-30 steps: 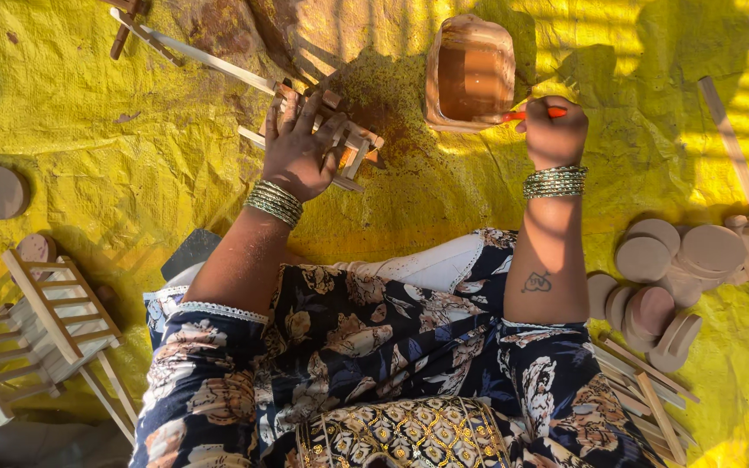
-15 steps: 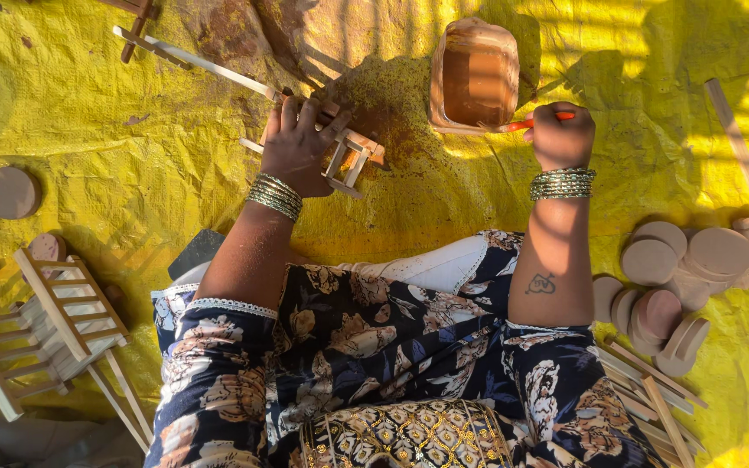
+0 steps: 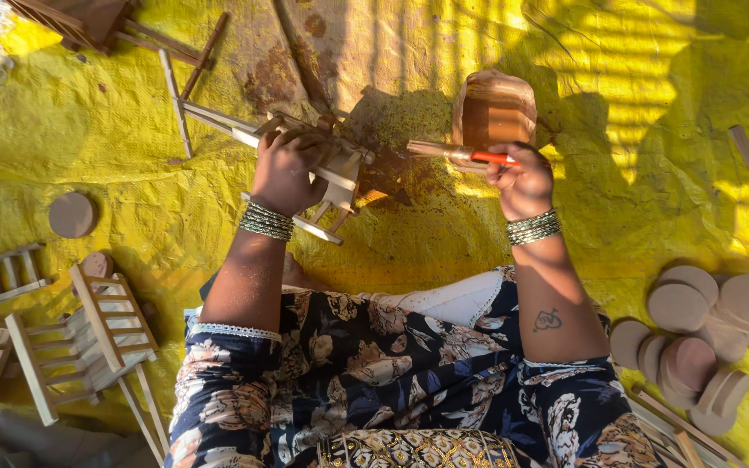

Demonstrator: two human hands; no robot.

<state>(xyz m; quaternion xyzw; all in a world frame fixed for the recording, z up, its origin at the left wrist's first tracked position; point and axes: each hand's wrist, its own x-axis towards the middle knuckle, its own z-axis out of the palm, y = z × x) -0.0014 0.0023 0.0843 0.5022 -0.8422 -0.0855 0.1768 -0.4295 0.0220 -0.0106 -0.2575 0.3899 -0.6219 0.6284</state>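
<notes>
While the left hand (image 3: 286, 169) grips it: the small wooden frame (image 3: 322, 165) is lifted off the yellow sheet (image 3: 132, 130), near the sheet's far middle, slats tilted toward the brush.
Left grip: fingers closed around the frame's bars.
Right grip: the right hand (image 3: 522, 180) is pinched shut on the orange-handled brush (image 3: 465, 154), its tip pointing left at the frame.
Pot: the brown-stained container (image 3: 494, 111) stands just behind the brush, beside the frame.
Risk: in my judgement the wet brush could drip stain on the sheet or the patterned dress (image 3: 374, 381), since it crosses open space; the thin slats might also snap under a tight hold.
Nearby: round wooden discs (image 3: 695, 329) heap at the right edge, finished racks (image 3: 71, 347) at the left edge.
Change: a second ago the frame lay lower under the hand and the brush was barely visible; now the frame is raised and the brush reaches out toward it.
</notes>
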